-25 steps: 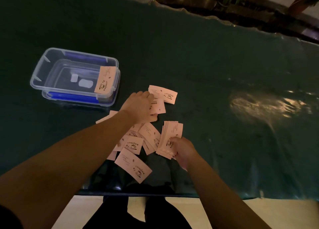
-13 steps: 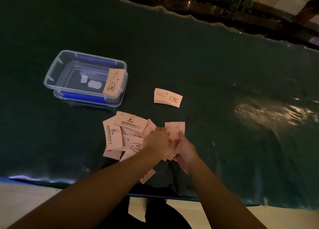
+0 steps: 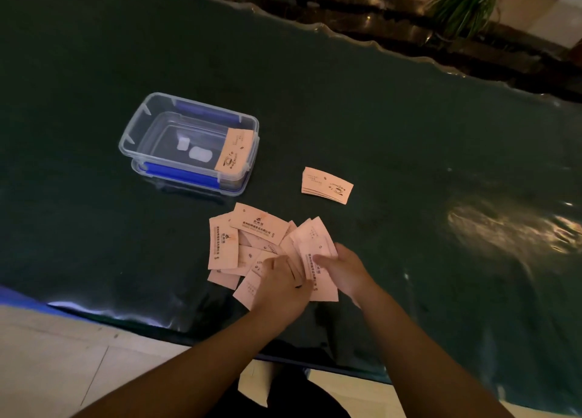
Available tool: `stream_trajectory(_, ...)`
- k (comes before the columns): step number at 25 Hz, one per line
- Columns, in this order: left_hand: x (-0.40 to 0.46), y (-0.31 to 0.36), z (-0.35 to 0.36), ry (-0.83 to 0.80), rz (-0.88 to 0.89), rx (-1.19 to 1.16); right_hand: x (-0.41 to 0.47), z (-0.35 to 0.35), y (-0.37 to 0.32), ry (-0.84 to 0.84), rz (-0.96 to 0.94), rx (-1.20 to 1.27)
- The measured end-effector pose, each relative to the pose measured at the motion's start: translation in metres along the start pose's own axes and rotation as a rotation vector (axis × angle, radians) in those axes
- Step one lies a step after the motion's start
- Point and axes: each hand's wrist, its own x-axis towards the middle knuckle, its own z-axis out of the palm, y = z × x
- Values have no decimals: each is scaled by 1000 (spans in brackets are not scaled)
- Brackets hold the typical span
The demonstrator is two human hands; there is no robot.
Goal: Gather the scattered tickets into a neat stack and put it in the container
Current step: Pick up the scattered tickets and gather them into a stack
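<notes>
Head view: both hands meet over the near edge of a dark green table. The right hand grips a fanned bunch of pink tickets, thumb on top, fingers under; the bunch tilts up and away from the palm. The left hand is just beside it, touching the bunch's left edge, its fingers curled onto the tickets; whether it pinches a ticket of its own or only steadies the bunch, I cannot tell.

Left of the grip and touching it, a loose pile of tickets lies flat on the table, overlapping at mixed angles; some show printed text and a logo, others a coffee-cup print. A few corners poke out below the left hand.

Beyond the grip and slightly right, well apart from it, a small set of tickets lies alone, edges nearly squared; the exact count is unclear, perhaps 2 or 3.

Beyond the grip to the left, a clear plastic container with blue clips sits open on the table. 1 ticket leans inside against its right wall, cup print at the near end. 2 small pale patches on its floor cannot be identified.

A potted plant stands past the table's far edge, in the background.
</notes>
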Motion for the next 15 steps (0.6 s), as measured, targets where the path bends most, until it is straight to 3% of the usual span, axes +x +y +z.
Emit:
stream_trajectory(8,-8,7,-8,-88,17,-103,9,17,-14,-100,38,-9)
stream_trajectory(15,-11,10,-13,-120,91,-131,12,11,-1,-33,78,79)
